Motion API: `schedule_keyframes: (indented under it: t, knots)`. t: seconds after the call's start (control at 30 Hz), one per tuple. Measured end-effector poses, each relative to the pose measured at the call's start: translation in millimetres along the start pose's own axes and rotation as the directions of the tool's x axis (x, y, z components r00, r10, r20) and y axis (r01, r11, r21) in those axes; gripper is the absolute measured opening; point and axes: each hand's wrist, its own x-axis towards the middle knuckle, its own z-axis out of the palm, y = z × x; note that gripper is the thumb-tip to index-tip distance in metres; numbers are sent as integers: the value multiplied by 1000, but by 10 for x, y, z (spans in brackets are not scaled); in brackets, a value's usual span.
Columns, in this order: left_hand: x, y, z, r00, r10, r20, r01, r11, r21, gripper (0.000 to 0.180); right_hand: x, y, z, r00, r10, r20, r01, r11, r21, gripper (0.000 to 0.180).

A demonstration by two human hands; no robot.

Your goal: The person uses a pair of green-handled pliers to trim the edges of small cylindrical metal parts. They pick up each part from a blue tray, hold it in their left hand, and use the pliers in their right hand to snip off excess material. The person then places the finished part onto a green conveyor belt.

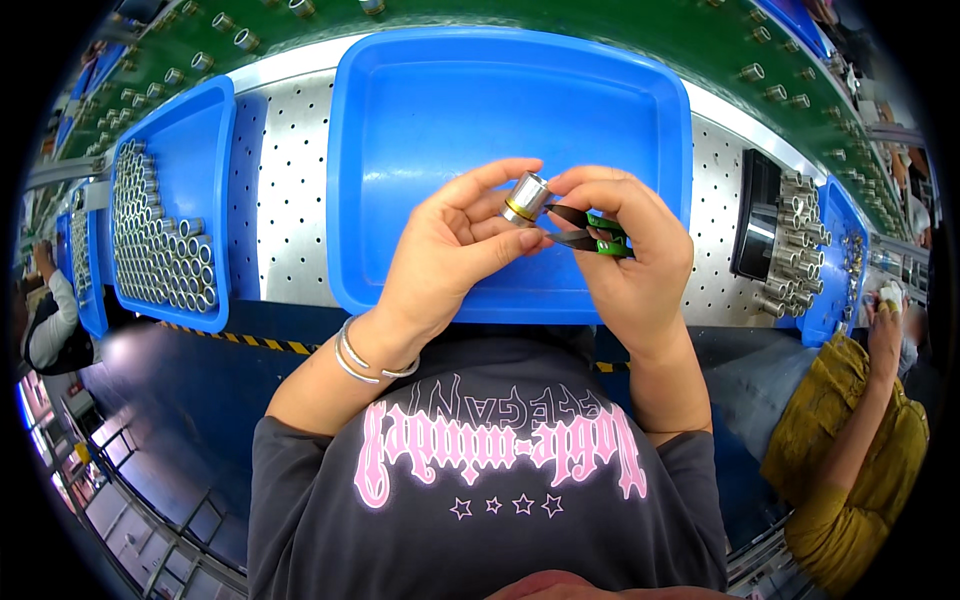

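Between the thumb and fingers of my left hand [445,235] is a short silver metal cylinder [527,195] with a yellow ring round its lower part. My right hand [635,245] grips small snips [605,233] with green-and-black handles and dark blades. The blades are parted, and their tips are at the cylinder's side by the yellow ring; I cannot tell if they touch it. Both hands are above a large blue tray [350,190], whose visible floor is bare.
At the left, a blue tray [222,130] holds many metal cylinders [165,245] in rows. On the perforated metal table [285,190] at right are a black device [757,215] and stacked cylinders [797,245]. Behind runs a green conveyor [400,15] with scattered cylinders. A co-worker's arm [865,400] is at far right.
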Motion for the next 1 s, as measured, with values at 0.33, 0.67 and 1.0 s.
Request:
schedule_keyframes:
  t: [0.33,0.67,1.0]
  knots:
    - [-38,-13,23,997,6,82,-23,977,212,43,-18,-3,-34,995,-92,-36,90,995,-44,28]
    - [-71,-11,28,994,14,111,-45,960,277,38,-72,-35,-163,995,-15,-97,12,999,-40,16]
    - [-58,18,19,999,32,24,-34,994,106,46,-166,-60,-172,977,94,-191,-60,983,174,26]
